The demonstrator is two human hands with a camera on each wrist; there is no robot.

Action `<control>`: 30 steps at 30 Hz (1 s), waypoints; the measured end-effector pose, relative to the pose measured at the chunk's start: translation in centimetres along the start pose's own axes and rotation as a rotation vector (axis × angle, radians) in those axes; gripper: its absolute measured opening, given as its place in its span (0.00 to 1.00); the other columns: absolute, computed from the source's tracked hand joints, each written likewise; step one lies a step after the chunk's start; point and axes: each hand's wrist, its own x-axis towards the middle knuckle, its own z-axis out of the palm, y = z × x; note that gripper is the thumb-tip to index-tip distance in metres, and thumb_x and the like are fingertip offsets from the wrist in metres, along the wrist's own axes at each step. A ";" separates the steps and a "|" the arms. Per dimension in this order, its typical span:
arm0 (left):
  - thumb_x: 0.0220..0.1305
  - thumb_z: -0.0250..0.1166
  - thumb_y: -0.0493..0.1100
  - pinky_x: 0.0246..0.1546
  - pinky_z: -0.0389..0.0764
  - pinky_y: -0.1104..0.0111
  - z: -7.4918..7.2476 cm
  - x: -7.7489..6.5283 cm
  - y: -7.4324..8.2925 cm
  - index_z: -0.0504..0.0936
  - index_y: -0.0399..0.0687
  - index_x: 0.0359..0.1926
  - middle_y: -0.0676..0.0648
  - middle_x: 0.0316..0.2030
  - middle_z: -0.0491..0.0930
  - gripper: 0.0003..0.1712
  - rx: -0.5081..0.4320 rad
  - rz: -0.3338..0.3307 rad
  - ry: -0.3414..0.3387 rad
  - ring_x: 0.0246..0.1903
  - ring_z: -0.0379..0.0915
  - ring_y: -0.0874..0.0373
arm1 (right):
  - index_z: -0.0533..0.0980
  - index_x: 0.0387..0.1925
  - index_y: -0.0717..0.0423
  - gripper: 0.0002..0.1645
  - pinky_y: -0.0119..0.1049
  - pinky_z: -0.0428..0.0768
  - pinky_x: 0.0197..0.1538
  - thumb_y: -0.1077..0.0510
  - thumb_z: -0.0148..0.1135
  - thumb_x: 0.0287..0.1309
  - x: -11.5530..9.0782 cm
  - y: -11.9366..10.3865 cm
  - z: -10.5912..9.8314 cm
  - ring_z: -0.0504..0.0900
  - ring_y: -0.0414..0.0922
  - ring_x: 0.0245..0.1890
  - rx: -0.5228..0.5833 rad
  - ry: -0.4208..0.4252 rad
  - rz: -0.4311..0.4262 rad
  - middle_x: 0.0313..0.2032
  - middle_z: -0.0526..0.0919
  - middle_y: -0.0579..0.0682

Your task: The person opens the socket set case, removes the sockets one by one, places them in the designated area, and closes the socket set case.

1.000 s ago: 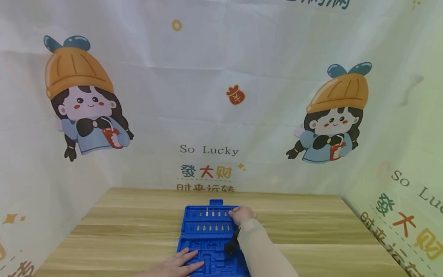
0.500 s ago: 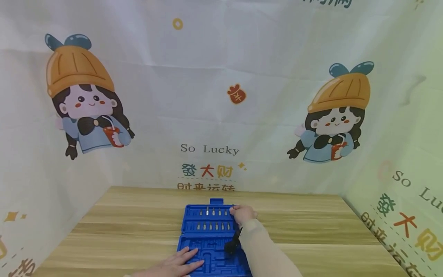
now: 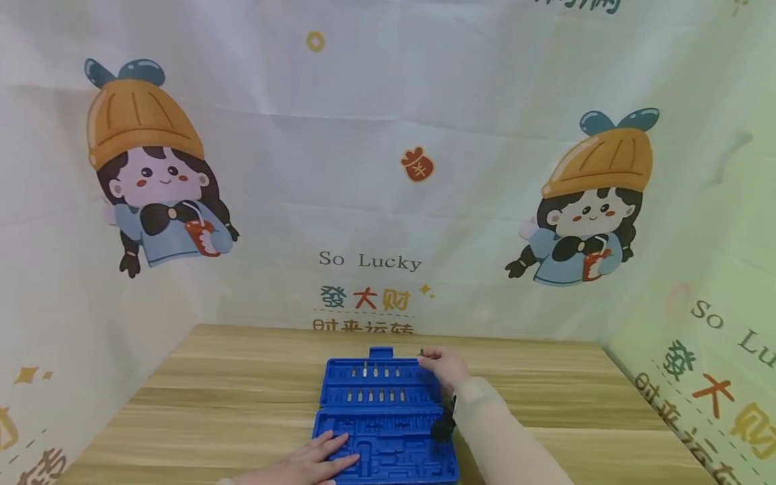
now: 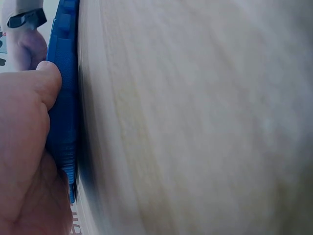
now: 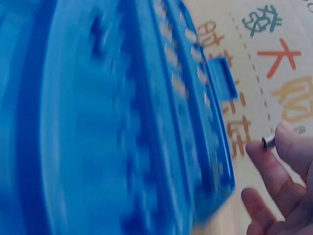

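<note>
An open blue plastic case (image 3: 418, 421) lies on the table, its raised lid half at the back holding two rows of small metal screwdriver bits (image 3: 376, 396). Just past the lid's back right corner, my right hand (image 3: 447, 368) pinches one small metal screwdriver bit (image 5: 268, 142) between thumb and forefinger. My left hand (image 3: 306, 459) rests with spread fingers over the left edge of the front half. Seen from the left wrist, the thumb (image 4: 49, 81) lies along the blue case's side (image 4: 63, 107).
The wooden table (image 3: 545, 397) extends on both sides of the case. A printed cloth (image 3: 364, 202) hangs behind and at the sides. The front half of the case has moulded recesses (image 3: 388, 453). A blue latch tab (image 3: 381, 352) sticks out at the back.
The right hand has lifted a screwdriver bit from the right end of the back row and moved right, away from the lid. My left hand has stayed in place on the case.
</note>
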 end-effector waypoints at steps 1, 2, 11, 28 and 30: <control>0.76 0.44 0.55 0.59 0.65 0.42 0.0 0.0 0.0 0.57 0.62 0.74 0.37 0.71 0.55 0.29 -0.001 -0.002 -0.002 0.68 0.50 0.32 | 0.79 0.46 0.66 0.15 0.50 0.76 0.48 0.59 0.61 0.63 -0.1 0.2 -0.5 0.79 0.54 0.44 -0.009 -0.017 -0.008 0.44 0.82 0.59; 0.76 0.44 0.55 0.59 0.65 0.42 0.0 0.1 -0.1 0.57 0.61 0.74 0.37 0.71 0.55 0.29 -0.004 -0.003 -0.004 0.68 0.49 0.32 | 0.80 0.46 0.65 0.14 0.48 0.77 0.46 0.59 0.61 0.64 -0.1 0.4 -0.9 0.78 0.52 0.43 -0.020 -0.031 -0.010 0.43 0.82 0.57; 0.76 0.44 0.55 0.59 0.64 0.40 0.1 0.1 -0.1 0.57 0.62 0.74 0.37 0.71 0.55 0.29 -0.021 -0.019 -0.007 0.68 0.48 0.31 | 0.79 0.36 0.59 0.05 0.39 0.72 0.39 0.61 0.62 0.62 -0.1 3.2 -4.1 0.74 0.45 0.35 -0.122 -0.053 -0.036 0.34 0.79 0.49; 0.76 0.45 0.53 0.57 0.66 0.41 0.0 -0.1 -0.1 0.57 0.61 0.74 0.36 0.71 0.56 0.28 0.005 0.022 0.017 0.67 0.51 0.31 | 0.80 0.31 0.61 0.03 0.37 0.72 0.40 0.65 0.67 0.55 -0.7 5.9 -5.6 0.74 0.44 0.33 -0.184 -0.042 -0.017 0.30 0.80 0.47; 0.76 0.44 0.53 0.58 0.65 0.41 0.0 0.0 0.1 0.57 0.61 0.74 0.36 0.71 0.56 0.28 0.003 0.012 0.010 0.67 0.50 0.31 | 0.80 0.30 0.62 0.03 0.38 0.72 0.39 0.65 0.68 0.54 -0.8 6.1 -5.7 0.74 0.44 0.33 -0.189 -0.038 -0.016 0.29 0.80 0.47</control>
